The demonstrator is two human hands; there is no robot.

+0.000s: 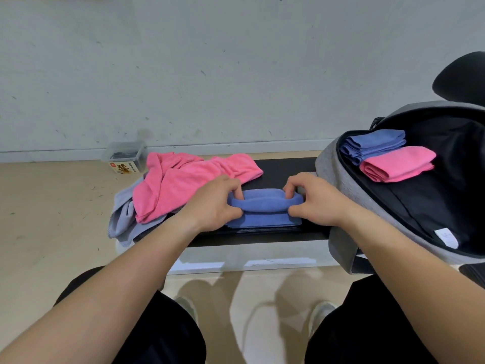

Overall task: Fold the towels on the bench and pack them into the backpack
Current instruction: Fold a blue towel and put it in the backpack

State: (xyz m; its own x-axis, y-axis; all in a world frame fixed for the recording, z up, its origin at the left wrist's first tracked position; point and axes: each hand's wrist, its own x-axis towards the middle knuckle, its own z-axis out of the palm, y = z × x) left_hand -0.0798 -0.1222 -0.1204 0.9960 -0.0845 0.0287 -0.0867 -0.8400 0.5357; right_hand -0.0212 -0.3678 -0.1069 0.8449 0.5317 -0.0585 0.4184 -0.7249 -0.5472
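A blue towel lies partly folded on the black bench, its far edge curled over toward me. My left hand pinches its left end and my right hand pinches its right end. To the left, an unfolded pink towel lies heaped over a grey towel that hangs off the bench's left end. The grey backpack stands open at the right, with a folded blue towel and a folded pink towel lying inside on its black lining.
A clear plastic box with a label sits on the tan floor by the white wall, behind the bench's left end. A black chair back rises behind the backpack. My knees and shoes are below the bench.
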